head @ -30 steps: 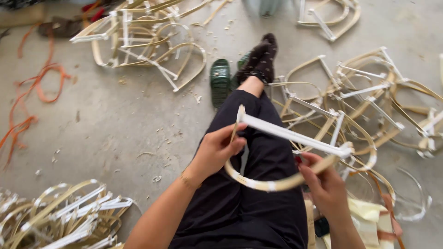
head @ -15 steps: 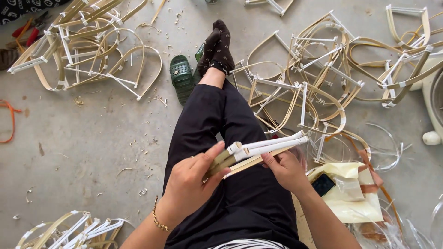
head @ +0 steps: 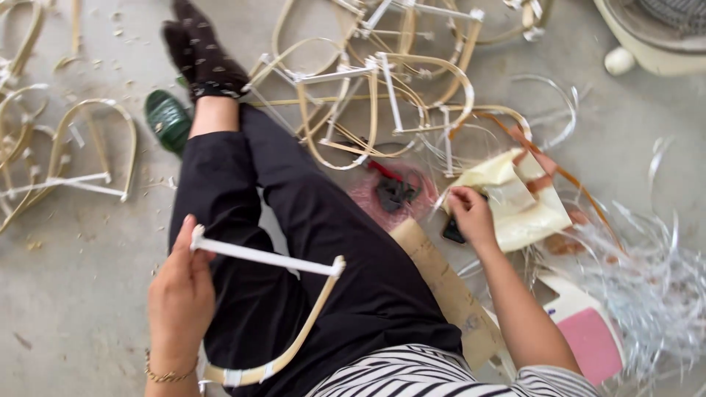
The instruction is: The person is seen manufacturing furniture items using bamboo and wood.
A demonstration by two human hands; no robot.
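The left hand (head: 182,294) is closed around a D-shaped bamboo frame (head: 279,309), white straight bar on top, curved strip below; the right hand (head: 471,215) pinches a thin clear strip (head: 446,192).

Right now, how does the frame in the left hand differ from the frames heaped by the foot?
The held frame is single, gripped by the left hand over the lap; the heaped frames lie tangled on the floor, untouched. Both are curved cane strips with a white crossbar.

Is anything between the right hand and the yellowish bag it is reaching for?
Nothing visible stands in the way. The right hand already touches the edge of the yellowish bag on the floor. The left hand holds the bent cane frame over the lap, well apart.
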